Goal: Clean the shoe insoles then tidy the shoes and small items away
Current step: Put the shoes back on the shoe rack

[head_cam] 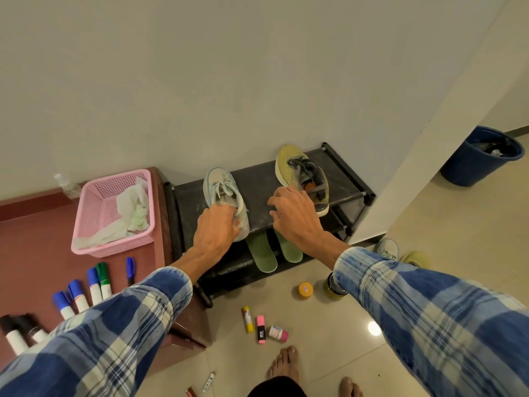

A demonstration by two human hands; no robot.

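Pale shoe (221, 193): on top of the shoe rack (257, 179), heel gripped by the left hand (216, 227).
Yellow shoe (294, 164): same shelf, rightward; right hand (294, 213) at its heel, fingers spread, grasping nothing.
Green insoles (262, 253): side by side, lower shelf.
Floor (329, 339): glue stick (248, 319), pink highlighter (260, 329).

Pale, perhaps light-blue shoe (221, 190), yellow shoe (289, 159), green insoles (262, 253), pink basket (114, 247), black rack (257, 179), blue-and-cream plaid sleeves (114, 325)

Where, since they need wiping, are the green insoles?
Head view, centre: the green insoles lie side by side on the shoe rack's lower shelf, below the pale shoe.
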